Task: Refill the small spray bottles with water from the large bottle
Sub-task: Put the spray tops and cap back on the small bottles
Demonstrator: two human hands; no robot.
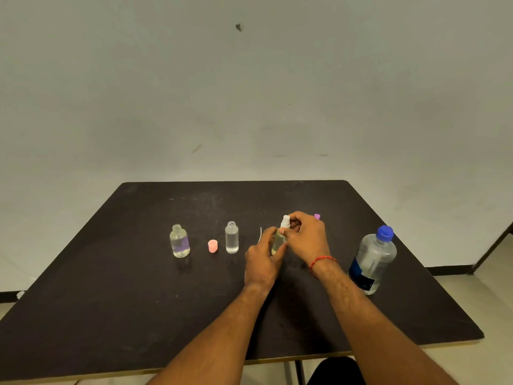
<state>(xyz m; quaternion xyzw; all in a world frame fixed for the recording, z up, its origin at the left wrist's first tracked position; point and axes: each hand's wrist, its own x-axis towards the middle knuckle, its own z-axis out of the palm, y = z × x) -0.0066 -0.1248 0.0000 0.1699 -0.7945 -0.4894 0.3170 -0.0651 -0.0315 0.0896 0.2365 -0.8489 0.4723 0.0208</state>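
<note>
My left hand (262,258) grips the body of a small clear bottle of yellowish liquid (278,241) standing on the dark table (111,301). My right hand (306,238) pinches its white spray top (286,221). Two other small clear bottles stand uncapped to the left: a round one with a purple label (179,240) and a slim one (231,237). A pink cap (212,246) lies between them. The large water bottle with a blue cap (373,259) stands shut at the right.
A thin white tube (260,236) lies just left of my left hand. A small purple cap (317,216) peeks out behind my right hand. The table's far edge meets a pale wall; its near edge is below my forearms.
</note>
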